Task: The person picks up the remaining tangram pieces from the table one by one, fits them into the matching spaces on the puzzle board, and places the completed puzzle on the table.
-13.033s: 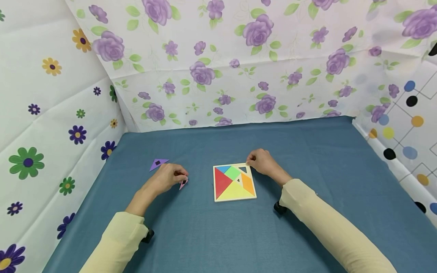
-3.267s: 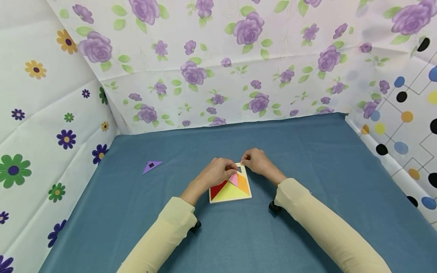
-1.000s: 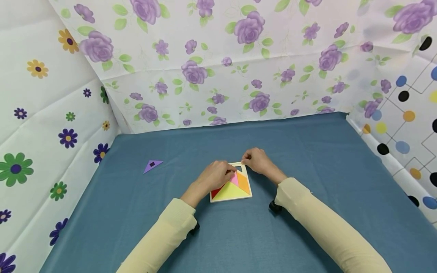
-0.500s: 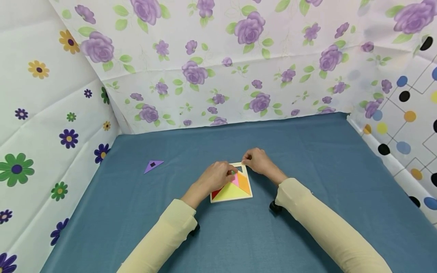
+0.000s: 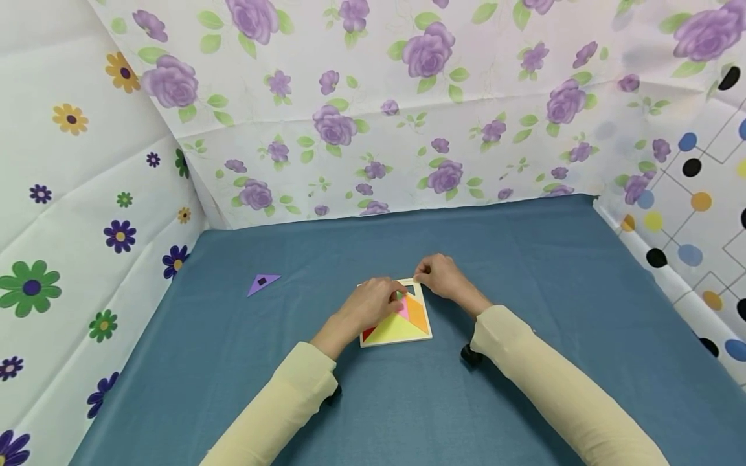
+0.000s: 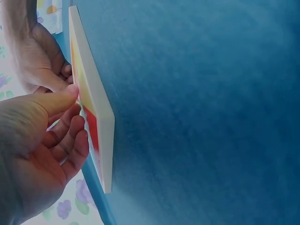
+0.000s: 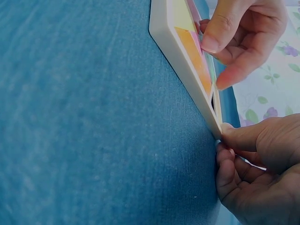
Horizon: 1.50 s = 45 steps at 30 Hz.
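Note:
A square wooden tangram board (image 5: pixel 397 341) lies flat, holding yellow, orange, red, green and pink pieces. My left hand (image 5: pixel 368 303) is over its left part, hiding much of the red and green pieces. Its thumb presses on the pink piece (image 7: pixel 197 43), which lies in the board, and its index finger points toward the far edge with a gap to the thumb. My right hand (image 5: pixel 443 275) pinches the board's far right corner between thumb and fingers, beside a dark open recess (image 5: pixel 411 289). A purple triangle (image 5: pixel 262 283) with a dark square mark lies apart on the left.
Blue cloth (image 5: pixel 524 259) covers the table. A floral curtain (image 5: pixel 384 116) hangs behind it, with patterned sheets on the left and right sides. Black wrist cameras sit under both sleeves.
Thirteen seconds ago my left hand held the pink piece left of the board; now that piece lies in the board. Over the last second my hands have barely moved.

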{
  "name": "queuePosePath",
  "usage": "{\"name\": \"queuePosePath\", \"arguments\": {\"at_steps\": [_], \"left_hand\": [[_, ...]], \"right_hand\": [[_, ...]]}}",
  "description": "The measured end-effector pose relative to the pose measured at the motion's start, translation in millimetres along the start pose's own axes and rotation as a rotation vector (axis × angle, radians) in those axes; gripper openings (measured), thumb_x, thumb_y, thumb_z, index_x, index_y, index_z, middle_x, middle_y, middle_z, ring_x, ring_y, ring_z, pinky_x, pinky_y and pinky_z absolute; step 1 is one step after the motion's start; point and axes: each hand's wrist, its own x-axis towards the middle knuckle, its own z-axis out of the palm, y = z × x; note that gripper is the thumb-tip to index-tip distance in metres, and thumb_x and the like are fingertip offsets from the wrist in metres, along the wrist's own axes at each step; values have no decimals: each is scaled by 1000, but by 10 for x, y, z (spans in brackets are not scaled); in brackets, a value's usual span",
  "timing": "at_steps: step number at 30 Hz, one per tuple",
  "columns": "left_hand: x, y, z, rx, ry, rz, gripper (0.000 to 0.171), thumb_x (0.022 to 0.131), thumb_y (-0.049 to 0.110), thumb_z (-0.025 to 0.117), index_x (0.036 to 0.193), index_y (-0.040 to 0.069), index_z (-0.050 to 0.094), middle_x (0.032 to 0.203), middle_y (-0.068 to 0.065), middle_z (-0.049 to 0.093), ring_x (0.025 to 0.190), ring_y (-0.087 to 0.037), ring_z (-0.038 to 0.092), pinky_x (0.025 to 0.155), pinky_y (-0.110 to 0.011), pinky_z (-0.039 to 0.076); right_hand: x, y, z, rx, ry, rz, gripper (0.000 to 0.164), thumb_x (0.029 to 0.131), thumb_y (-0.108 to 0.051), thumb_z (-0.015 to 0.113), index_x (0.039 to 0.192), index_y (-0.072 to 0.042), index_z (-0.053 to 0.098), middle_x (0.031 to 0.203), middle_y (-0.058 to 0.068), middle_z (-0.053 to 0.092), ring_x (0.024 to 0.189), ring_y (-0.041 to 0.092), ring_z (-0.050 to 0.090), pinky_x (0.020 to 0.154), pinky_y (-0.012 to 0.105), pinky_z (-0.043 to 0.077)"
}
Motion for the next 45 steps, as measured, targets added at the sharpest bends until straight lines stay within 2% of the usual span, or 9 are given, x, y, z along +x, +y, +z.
{"name": "queuePosePath", "arguments": {"at_steps": [3, 10, 20, 31, 40, 45], "left_hand": [[-21, -10, 4, 9, 20, 8, 24, 99, 19, 73, 121, 10, 76, 90, 0, 65, 74, -13, 56, 70, -29, 49], [-90, -49, -39, 1, 80, 3, 18, 100, 19, 72, 114, 9, 77, 100, -4, 69, 83, -16, 63, 78, -33, 55], [-219, -199, -114, 17, 157, 0, 16, 98, 15, 73, 111, 9, 79, 103, -4, 71, 86, -17, 65, 80, -35, 57], [-396, -409, -223, -7, 205, -63, 19, 96, 15, 76, 113, 7, 77, 102, -5, 70, 85, -18, 63, 81, -39, 55], [-579, -647, -331, 23, 224, -134, 19, 98, 15, 74, 115, 7, 77, 104, -5, 71, 86, -18, 63, 81, -40, 55], [-684, -775, -369, 29, 241, -145, 19, 97, 14, 74, 115, 7, 77, 104, -6, 71, 88, -20, 65, 83, -42, 55]], "right_hand": [[0, -2, -3, 9, 1, 10, 14, 101, -8, 67, 91, -6, 75, 79, 6, 65, 59, 16, 49, 61, 31, 41], [-7, -9, -1, 11, -2, 27, 12, 101, -9, 67, 93, -6, 76, 84, 6, 67, 60, 17, 51, 60, 31, 42], [-20, -6, 24, 17, -2, 37, 12, 101, -10, 67, 94, -6, 76, 85, 7, 68, 60, 17, 50, 60, 32, 42], [-27, -18, 19, 26, -5, 41, 12, 102, -9, 67, 95, -6, 76, 85, 7, 67, 59, 17, 48, 60, 32, 41], [-32, -19, 15, 22, -11, 49, 12, 102, -10, 67, 97, -6, 76, 85, 6, 67, 60, 17, 49, 60, 32, 42], [-32, -34, 9, 12, -13, 52, 12, 102, -11, 67, 98, -6, 76, 86, 6, 67, 62, 18, 50, 61, 32, 42]]}}
